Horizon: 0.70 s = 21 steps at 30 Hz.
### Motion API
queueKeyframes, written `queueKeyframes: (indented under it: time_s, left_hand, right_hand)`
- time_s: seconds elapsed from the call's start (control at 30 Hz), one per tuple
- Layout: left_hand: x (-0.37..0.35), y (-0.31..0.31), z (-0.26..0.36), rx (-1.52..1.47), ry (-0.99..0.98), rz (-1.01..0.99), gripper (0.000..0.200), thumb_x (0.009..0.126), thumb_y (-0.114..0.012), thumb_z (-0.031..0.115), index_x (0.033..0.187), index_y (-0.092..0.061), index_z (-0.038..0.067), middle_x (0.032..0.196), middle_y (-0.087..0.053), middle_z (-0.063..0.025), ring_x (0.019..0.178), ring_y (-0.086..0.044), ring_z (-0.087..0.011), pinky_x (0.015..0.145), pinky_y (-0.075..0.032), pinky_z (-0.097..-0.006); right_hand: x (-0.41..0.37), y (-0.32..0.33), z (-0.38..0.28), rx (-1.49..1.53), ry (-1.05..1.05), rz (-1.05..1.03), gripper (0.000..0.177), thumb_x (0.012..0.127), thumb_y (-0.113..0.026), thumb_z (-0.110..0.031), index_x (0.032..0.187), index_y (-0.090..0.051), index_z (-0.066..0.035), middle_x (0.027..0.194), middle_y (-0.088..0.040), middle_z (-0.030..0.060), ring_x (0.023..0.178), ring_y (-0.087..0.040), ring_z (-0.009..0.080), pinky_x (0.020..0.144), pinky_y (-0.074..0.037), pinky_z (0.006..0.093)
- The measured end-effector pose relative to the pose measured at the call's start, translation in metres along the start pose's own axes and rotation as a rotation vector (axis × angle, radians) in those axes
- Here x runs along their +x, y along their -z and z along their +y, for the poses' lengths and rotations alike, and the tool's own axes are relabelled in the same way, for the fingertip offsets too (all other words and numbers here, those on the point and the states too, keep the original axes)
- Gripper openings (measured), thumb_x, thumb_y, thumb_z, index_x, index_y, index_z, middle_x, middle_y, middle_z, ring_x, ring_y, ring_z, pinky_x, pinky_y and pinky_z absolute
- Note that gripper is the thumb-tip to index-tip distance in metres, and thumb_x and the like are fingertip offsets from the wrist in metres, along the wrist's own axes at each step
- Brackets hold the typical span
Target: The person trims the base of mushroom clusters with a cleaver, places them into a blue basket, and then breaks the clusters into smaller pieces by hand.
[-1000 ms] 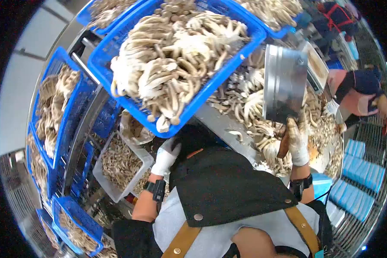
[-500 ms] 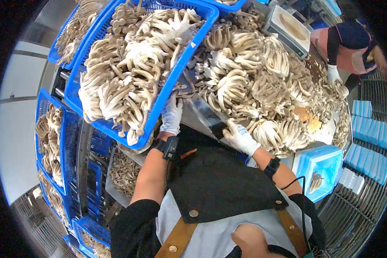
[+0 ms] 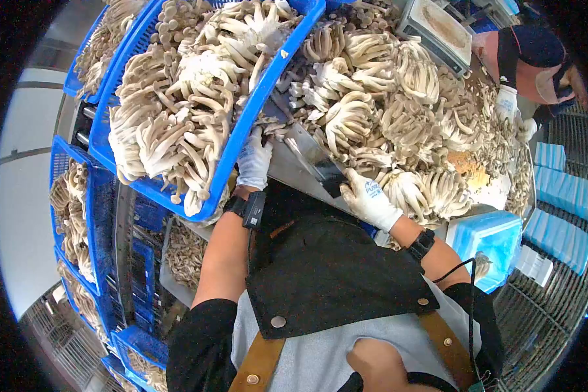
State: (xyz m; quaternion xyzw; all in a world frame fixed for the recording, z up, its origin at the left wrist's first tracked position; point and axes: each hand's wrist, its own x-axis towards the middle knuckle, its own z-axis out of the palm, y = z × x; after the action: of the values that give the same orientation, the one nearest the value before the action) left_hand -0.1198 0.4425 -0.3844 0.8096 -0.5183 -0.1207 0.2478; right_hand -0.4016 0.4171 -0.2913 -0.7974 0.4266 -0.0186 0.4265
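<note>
My right hand [image 3: 370,200], in a white glove, is closed round the black handle of a broad-bladed knife [image 3: 312,155]. The blade lies low over the metal table [image 3: 285,164], pointing up and left. My left hand [image 3: 254,160], also gloved, is beside the blue basket's edge, its fingers at small mushroom pieces [image 3: 270,127] near the blade tip; whether it grips them is unclear. Clusters of pale mushrooms fill the blue basket [image 3: 223,181]. To the right of the knife, a large heap of mushroom clusters [image 3: 348,122] covers the table.
A scale [image 3: 436,34] stands at the back. Across the table at the right is a co-worker [image 3: 532,65] with gloved hands by the heap. A light blue bin [image 3: 459,230] sits at the near right. More blue baskets [image 3: 98,222] of mushrooms are stacked at the left.
The view has shifted slightly. My left hand remains by the basket edge and my right hand still holds the knife. The co-worker's second gloved hand now shows more clearly.
</note>
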Motion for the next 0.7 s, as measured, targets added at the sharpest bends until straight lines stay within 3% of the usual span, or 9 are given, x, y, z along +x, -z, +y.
queueKeyframes:
  time_s: [0.2,0.37,0.4,0.53,0.6,0.7]
  left_hand:
    - [-0.029,0.003,-0.010,-0.141,0.039,-0.035,0.043,0.078,-0.073,0.018,0.114,-0.058,0.001,0.108,-0.062,-0.0234,0.102,-0.058,-0.0415,0.089,-0.046,-0.0457]
    - [-0.032,0.004,-0.010,-0.092,0.050,-0.038,0.042,0.077,-0.073,0.015,0.114,-0.057,0.001,0.109,-0.062,-0.0227,0.103,-0.058,-0.0415,0.090,-0.046,-0.0460]
    - [-0.034,0.006,-0.011,-0.089,0.043,-0.028,0.041,0.077,-0.073,0.014,0.113,-0.057,0.001,0.109,-0.062,-0.0226,0.103,-0.058,-0.0414,0.090,-0.046,-0.0460]
    - [-0.033,0.006,-0.011,0.010,-0.033,-0.005,0.035,0.079,-0.071,0.014,0.109,-0.058,0.001,0.107,-0.062,-0.0227,0.101,-0.058,-0.0404,0.089,-0.046,-0.0459]
    - [-0.032,0.010,-0.007,0.025,-0.104,0.017,0.032,0.080,-0.070,0.014,0.107,-0.059,0.001,0.106,-0.062,-0.0231,0.100,-0.059,-0.0397,0.087,-0.047,-0.0457]
    - [-0.025,0.016,0.005,-0.170,0.096,-0.066,0.032,0.081,-0.069,0.014,0.109,-0.058,0.002,0.107,-0.062,-0.0225,0.097,-0.060,-0.0382,0.085,-0.048,-0.0443]
  right_hand:
    - [0.022,-0.011,-0.015,0.000,0.085,0.066,0.030,0.091,-0.050,-0.014,0.116,-0.049,0.001,0.094,-0.060,0.0295,0.091,-0.058,0.0458,0.078,-0.046,0.0495]
    - [0.041,-0.037,-0.026,-0.105,0.181,0.054,0.030,0.090,-0.047,-0.010,0.118,-0.044,0.002,0.091,-0.061,0.0289,0.085,-0.060,0.0443,0.074,-0.047,0.0501]
    - [0.047,-0.042,-0.027,-0.187,0.169,0.001,0.024,0.092,-0.040,-0.012,0.111,-0.045,0.002,0.086,-0.063,0.0281,0.080,-0.062,0.0450,0.074,-0.048,0.0509]
    - [0.065,-0.045,-0.035,-0.140,0.009,-0.141,0.029,0.092,-0.035,-0.015,0.113,-0.045,0.003,0.094,-0.063,0.0310,0.085,-0.062,0.0463,0.075,-0.048,0.0525]
    - [0.062,-0.053,-0.017,-0.086,0.080,-0.045,0.027,0.092,-0.041,-0.014,0.114,-0.042,0.001,0.085,-0.062,0.0292,0.080,-0.061,0.0452,0.070,-0.047,0.0519]
    - [0.047,-0.053,0.003,-0.040,0.013,-0.005,0.031,0.091,-0.044,-0.016,0.117,-0.040,0.000,0.080,-0.061,0.0287,0.078,-0.060,0.0457,0.069,-0.046,0.0518]
